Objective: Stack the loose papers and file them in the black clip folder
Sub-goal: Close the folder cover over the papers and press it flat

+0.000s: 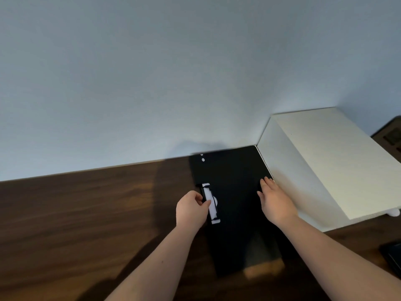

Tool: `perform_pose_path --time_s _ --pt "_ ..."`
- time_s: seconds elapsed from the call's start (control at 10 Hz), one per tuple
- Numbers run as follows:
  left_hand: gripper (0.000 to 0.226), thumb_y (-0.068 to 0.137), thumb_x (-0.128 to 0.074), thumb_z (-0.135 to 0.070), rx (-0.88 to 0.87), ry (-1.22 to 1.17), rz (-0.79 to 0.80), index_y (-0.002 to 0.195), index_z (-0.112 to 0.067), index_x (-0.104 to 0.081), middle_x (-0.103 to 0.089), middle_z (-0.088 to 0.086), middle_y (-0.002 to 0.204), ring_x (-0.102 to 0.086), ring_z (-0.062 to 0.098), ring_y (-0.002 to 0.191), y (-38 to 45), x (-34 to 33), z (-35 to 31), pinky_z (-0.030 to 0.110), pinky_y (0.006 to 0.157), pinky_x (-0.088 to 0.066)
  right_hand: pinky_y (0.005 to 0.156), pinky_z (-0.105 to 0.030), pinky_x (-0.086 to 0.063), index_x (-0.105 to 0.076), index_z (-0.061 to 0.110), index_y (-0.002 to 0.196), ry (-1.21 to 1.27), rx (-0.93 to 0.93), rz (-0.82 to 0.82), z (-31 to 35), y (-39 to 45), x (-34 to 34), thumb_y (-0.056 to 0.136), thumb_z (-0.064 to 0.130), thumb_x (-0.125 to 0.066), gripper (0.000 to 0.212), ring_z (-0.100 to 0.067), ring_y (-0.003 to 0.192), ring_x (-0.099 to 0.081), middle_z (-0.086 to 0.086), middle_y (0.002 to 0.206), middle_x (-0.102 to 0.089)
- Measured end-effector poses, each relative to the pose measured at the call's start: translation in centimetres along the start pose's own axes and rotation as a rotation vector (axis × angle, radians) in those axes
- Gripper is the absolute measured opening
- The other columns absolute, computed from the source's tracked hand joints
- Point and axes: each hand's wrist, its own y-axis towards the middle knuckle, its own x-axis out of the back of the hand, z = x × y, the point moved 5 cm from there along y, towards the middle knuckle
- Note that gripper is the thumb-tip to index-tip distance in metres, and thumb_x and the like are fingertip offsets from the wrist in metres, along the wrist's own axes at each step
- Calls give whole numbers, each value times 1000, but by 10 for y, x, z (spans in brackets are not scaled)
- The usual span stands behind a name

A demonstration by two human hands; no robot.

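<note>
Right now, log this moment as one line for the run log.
stage: clipping | left hand: pinching silver clip | right hand: flat on black clip folder | papers: not visible | surface: wooden desk

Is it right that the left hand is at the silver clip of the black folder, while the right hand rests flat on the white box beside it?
Not quite. In the head view the right hand rests flat on the black folder near its right edge, not on the white box. The left hand is at the silver clip, as you say.

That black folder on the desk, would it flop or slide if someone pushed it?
The black folder lies flat with straight edges, so probably stiff. On the smooth wooden desk it might slide; the right hand pressing flat on it likely steadies it.
</note>
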Motion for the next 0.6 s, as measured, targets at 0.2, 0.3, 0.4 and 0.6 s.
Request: perform_pose_path --time_s 0.2,0.3,0.4,0.6 --pt "14 91 -59 -28 -13 95 29 94 -14 -61 -56 -5 82 -53 12 81 -28 40 -11 26 71 -42 111 -34 -32 -39 5 140 65 -10 5 9 -26 30 100 29 -36 47 -24 141 -34 -12 148 -43" --pt "14 91 -58 -29 -32 109 -3 88 -15 -59 -58 -4 79 -53 13 77 -48 74 -20 26 66 -42 91 -38 -47 -59 7 113 124 -33 12 24 -46 58 98 32 -37 36 -30 114 -58 -12 116 -65" --pt "17 91 -57 -30 -55 123 -27 90 -15 -62 -59 -4 78 -55 15 77 -72 113 -33 27 66 -44 85 -37 -49 -67 10 98 242 7 5 42 -77 102 96 31 -41 34 -29 100 -63 -8 102 -71" --pt "19 91 -55 -31 -158 102 -122 77 -18 -58 -67 4 84 -64 23 87 -131 201 -56 27 73 -44 65 -28 -55 -72 19 79 1059 209 -274 75 -211 298 89 18 -61 15 -18 72 -70 -4 75 -76"
